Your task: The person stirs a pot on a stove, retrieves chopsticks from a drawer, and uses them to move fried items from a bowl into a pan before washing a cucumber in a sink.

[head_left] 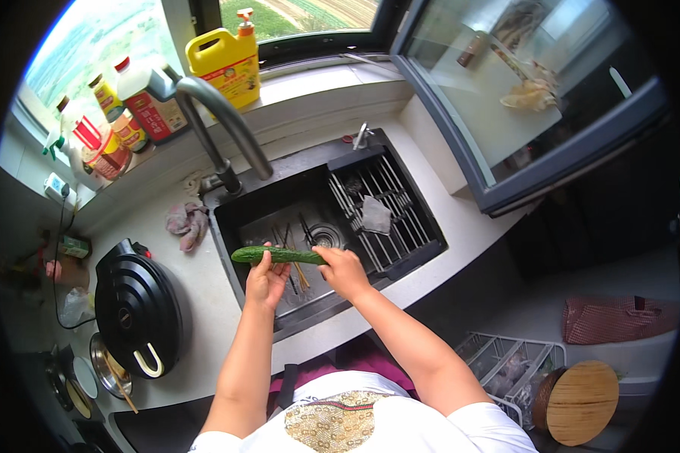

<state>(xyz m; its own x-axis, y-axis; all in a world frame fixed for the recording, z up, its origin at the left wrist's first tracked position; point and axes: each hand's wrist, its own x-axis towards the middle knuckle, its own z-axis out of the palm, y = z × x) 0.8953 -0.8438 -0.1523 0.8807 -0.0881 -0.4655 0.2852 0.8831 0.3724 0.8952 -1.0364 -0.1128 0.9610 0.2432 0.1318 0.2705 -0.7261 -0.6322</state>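
A long green cucumber (pixel 289 256) is held level above the dark sink (pixel 253 208). My left hand (pixel 267 281) supports it from below near its left part, with the thumb up against its side. My right hand (pixel 343 272) is wrapped round the cucumber's right end and hides that tip. Beneath the hands, several chopsticks (pixel 302 278) and other thin utensils lie on the sink bottom, next to the round drain (pixel 326 235). The grey faucet (pixel 230 121) arches over the sink's far left corner, and no water shows from it.
A roll-out rack (pixel 400 226) with a pale cloth (pixel 375 215) covers the sink's right side. Left of the sink are a crumpled rag (pixel 187 223) and a round black appliance (pixel 140 313). A yellow jug (pixel 230 72) and bottles line the sill; an open window (pixel 499 196) juts in at right.
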